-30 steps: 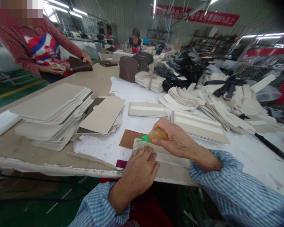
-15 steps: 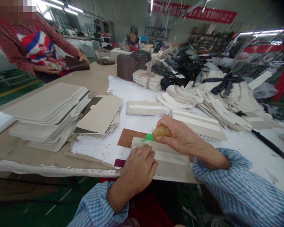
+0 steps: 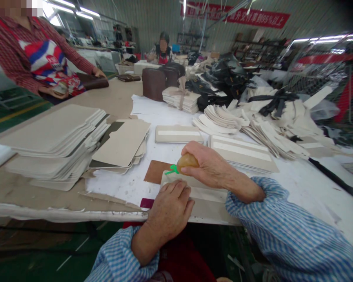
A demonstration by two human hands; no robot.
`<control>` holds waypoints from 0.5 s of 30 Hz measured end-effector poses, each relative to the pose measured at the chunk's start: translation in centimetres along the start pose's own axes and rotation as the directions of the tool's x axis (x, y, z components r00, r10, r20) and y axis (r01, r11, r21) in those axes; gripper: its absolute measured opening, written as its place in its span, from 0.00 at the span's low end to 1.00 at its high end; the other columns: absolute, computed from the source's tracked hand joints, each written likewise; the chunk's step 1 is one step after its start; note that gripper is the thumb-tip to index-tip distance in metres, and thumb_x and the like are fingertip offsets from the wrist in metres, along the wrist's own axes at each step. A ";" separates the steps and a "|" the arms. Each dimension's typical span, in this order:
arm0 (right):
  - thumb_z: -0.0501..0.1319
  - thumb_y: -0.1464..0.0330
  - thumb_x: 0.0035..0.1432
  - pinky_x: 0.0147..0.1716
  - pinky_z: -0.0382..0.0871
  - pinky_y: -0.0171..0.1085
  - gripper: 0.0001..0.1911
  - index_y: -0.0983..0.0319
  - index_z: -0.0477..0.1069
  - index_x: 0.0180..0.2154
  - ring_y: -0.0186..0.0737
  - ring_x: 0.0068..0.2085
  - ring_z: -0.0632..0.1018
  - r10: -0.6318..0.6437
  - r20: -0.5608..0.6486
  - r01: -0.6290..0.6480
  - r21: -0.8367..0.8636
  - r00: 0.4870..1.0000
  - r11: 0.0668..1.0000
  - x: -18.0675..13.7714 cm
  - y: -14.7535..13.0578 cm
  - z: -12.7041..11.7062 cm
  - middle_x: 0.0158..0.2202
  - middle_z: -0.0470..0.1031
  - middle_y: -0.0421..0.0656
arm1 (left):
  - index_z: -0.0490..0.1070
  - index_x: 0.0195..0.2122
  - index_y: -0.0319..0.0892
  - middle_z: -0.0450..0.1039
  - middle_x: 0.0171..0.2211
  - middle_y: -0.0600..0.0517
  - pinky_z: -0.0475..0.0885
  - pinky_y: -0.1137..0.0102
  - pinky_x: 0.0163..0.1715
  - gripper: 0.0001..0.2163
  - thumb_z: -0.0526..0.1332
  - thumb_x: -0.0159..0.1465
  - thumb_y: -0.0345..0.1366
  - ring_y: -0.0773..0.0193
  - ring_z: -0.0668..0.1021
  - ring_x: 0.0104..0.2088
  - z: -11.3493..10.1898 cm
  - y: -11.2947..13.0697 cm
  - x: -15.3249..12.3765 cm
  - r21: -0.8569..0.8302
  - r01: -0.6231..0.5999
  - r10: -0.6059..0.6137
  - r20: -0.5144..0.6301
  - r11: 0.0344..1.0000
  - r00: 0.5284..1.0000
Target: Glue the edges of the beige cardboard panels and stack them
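Observation:
My right hand [image 3: 207, 164] is closed round a yellowish glue bottle [image 3: 187, 163] with a green nozzle. The nozzle points left, at the upper left corner of a beige panel [image 3: 211, 209] that has a pale strip along it. Resting flat on the left part of this panel is my left hand [image 3: 170, 203], its fingers stretched out. A brown rectangular piece [image 3: 155, 171] lies partly beneath the panel. Close to my left hand, at the table's front edge, is a small dark-red piece [image 3: 147, 203].
Stacks of beige panels [image 3: 50, 125] stand on the left. Panels with white strips [image 3: 241, 150] lie beyond my right hand, near heaped pale strips [image 3: 273, 133] and black pieces [image 3: 226, 76]. A co-worker [image 3: 47, 58] stands at the left, holding a brown item; another person sits farther back.
My right hand has moved left with the glue bottle, bringing the nozzle to the panel's upper left corner. My left hand stays on the panel. The view has shifted slightly.

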State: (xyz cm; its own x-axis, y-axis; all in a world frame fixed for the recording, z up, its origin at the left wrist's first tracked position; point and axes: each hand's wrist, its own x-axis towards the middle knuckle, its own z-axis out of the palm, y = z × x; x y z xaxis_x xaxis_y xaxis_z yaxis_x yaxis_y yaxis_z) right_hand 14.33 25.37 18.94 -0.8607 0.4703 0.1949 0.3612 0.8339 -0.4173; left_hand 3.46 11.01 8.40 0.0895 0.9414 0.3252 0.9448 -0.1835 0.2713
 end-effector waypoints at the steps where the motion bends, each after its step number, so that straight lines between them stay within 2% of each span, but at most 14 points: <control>1: 0.69 0.71 0.58 0.40 0.61 0.39 0.15 0.59 0.64 0.41 0.43 0.40 0.72 0.005 0.001 -0.005 -0.003 1.000 1.000 0.0 0.0 -0.1 0.42 0.72 0.43 | 0.74 0.53 0.39 0.75 0.57 0.42 0.73 0.52 0.60 0.11 0.60 0.72 0.35 0.48 0.76 0.58 0.0 0.0 0.0 -0.001 -0.001 0.001 0.000 1.000 1.000; 15: 0.68 0.67 0.58 0.36 0.58 0.39 0.11 0.58 0.66 0.39 0.43 0.36 0.71 0.124 0.024 -0.123 -0.035 0.992 0.992 -1.3 1.2 -1.5 0.35 0.73 0.41 | 0.75 0.54 0.37 0.77 0.55 0.42 0.74 0.52 0.59 0.12 0.61 0.72 0.36 0.48 0.77 0.57 0.3 -0.1 -0.1 -0.004 -0.022 0.021 -0.049 1.000 0.999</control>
State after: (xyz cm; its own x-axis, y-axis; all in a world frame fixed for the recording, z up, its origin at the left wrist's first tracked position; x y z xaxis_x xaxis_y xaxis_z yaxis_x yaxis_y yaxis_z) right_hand 16.43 26.20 19.50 -0.8174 0.5633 0.1205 0.4770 0.7791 -0.4068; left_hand 3.44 11.00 8.07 0.0940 0.9221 0.3753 0.9413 -0.2051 0.2682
